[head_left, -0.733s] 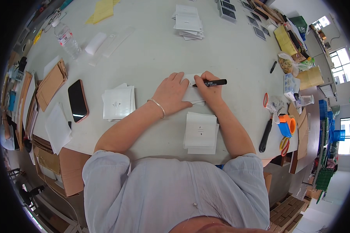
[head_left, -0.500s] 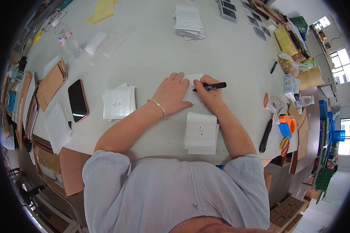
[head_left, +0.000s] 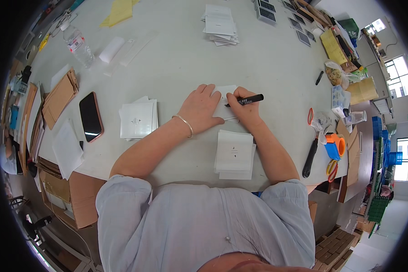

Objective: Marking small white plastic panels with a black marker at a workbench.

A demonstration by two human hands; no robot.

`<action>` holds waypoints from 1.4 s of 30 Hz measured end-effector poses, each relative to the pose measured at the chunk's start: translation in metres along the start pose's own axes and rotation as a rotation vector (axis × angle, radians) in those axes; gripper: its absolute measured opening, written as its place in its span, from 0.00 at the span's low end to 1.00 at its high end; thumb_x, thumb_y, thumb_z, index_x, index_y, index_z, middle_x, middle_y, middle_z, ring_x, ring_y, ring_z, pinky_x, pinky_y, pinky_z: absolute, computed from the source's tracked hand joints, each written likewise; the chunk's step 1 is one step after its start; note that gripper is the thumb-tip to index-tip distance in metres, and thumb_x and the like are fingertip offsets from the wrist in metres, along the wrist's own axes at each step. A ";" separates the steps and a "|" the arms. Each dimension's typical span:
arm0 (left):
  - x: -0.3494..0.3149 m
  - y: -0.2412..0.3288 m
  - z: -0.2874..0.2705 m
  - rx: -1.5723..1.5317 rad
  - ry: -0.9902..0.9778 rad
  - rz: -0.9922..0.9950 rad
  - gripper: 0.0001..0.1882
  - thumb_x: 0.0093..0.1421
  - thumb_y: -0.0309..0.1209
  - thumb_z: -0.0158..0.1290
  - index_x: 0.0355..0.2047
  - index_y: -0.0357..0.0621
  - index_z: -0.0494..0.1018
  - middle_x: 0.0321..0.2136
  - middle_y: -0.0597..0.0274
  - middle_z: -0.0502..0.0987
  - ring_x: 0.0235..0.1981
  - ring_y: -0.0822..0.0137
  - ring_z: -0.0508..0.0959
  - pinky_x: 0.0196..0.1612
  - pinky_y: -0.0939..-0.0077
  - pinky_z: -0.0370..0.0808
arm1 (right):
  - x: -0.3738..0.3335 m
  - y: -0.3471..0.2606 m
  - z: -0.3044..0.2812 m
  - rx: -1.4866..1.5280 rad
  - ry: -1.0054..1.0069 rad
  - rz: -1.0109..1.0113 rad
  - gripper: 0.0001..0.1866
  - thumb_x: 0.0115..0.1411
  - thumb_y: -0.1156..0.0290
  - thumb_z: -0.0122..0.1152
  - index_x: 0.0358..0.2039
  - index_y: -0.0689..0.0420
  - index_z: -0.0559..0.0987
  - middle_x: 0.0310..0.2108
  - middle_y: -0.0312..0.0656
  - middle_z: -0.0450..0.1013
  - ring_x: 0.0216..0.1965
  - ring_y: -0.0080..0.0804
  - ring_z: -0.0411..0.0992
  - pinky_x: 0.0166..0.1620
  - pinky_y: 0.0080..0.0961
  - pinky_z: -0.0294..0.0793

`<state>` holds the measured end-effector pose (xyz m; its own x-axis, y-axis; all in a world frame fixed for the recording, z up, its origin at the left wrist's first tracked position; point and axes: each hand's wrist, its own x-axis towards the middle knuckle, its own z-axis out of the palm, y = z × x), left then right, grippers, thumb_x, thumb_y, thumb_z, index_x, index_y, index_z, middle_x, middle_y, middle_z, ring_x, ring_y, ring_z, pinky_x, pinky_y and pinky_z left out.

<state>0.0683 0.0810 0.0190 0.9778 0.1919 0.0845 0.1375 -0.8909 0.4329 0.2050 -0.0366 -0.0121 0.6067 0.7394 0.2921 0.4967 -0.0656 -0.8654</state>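
Note:
Under my hands lies a small stack of white paper sheets (head_left: 226, 89), partly hidden by my fingers. My left hand (head_left: 200, 106) rests flat on its left side, fingers stretched out, holding nothing. A black marker pen (head_left: 250, 99) is gripped in my right hand (head_left: 246, 108), its tip down at the top sheet and its far end tilted to the right. Nearer to me sits a marked stack of white sheets (head_left: 234, 152). Another marked white stack (head_left: 137, 120) lies left of my left forearm.
A phone (head_left: 91, 117) and a plastic water bottle (head_left: 78, 45) are at the left. Far ahead is another white stack (head_left: 219, 25). On the right lie a black-handled tool (head_left: 310, 158), an orange and blue tape dispenser (head_left: 335, 146), scissors (head_left: 332, 171) and a second marker (head_left: 319, 78).
Both hands stay in nearly the same place. The marker in my right hand has shifted only very slightly.

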 end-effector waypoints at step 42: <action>0.001 -0.003 -0.012 0.171 -0.055 0.013 0.32 0.43 0.48 0.62 0.41 0.38 0.68 0.48 0.54 0.68 0.53 0.59 0.66 0.55 0.63 0.61 | -0.002 -0.001 -0.002 0.054 -0.017 0.060 0.13 0.52 0.74 0.62 0.16 0.60 0.69 0.14 0.30 0.67 0.18 0.14 0.58 0.23 0.17 0.59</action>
<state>0.0667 0.0887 0.0286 0.9862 0.1612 0.0375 0.1450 -0.9510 0.2730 0.2045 -0.0389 -0.0112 0.6236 0.7465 0.2322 0.4253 -0.0747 -0.9019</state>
